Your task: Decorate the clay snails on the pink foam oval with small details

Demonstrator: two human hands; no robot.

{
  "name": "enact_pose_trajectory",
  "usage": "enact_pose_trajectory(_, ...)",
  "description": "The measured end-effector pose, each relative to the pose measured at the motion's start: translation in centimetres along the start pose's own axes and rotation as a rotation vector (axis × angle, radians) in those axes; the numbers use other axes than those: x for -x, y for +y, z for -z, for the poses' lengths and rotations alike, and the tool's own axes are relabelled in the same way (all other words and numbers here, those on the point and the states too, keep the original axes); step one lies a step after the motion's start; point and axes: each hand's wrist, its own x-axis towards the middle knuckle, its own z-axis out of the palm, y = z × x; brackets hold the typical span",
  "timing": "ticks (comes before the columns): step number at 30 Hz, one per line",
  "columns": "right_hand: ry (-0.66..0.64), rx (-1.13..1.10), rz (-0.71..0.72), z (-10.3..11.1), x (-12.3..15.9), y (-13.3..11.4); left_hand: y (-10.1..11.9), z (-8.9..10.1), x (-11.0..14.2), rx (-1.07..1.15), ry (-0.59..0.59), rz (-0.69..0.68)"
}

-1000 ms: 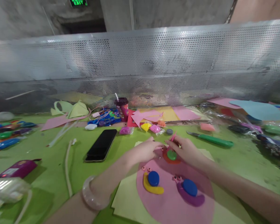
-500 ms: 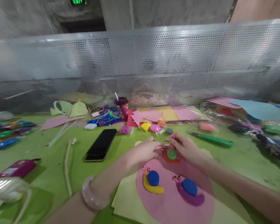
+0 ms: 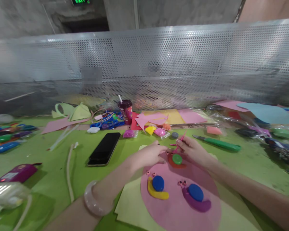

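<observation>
A pink paper disc point(image 3: 178, 213) lies on a pale yellow sheet point(image 3: 130, 208) in front of me. On it sit three clay snails: yellow with a blue shell point(image 3: 157, 187), purple with a blue shell point(image 3: 195, 197), and orange with a green shell point(image 3: 176, 159). My left hand point(image 3: 149, 154), a clear bangle on its wrist, rests at the orange snail's left, fingers pinched together. My right hand point(image 3: 192, 150) grips a thin pink tool point(image 3: 180, 140) just above that snail.
A black phone point(image 3: 104, 148) lies left of my hands. A green-handled craft knife point(image 3: 219, 145) lies to the right. Clay packets point(image 3: 156, 131), a dark cup point(image 3: 126, 111), scissors and coloured paper line the back by a perforated metal screen. Markers and a cord lie at left.
My right hand has lifted slightly and drawn the pink tool up off the orange snail. My left hand has barely moved.
</observation>
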Motion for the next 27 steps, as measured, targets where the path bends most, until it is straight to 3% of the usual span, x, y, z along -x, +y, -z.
enact_pose_trajectory(19, -0.01, -0.043, -0.014, -0.2, 0.4, 0.1, -0.9, -0.4, -0.8, 0.03, 0.013, -0.027)
enact_pose_trajectory(27, 0.158, -0.013, -0.028, 1.0, 0.1, -0.8, -1.4, -0.4, -0.7, 0.021, 0.016, -0.036)
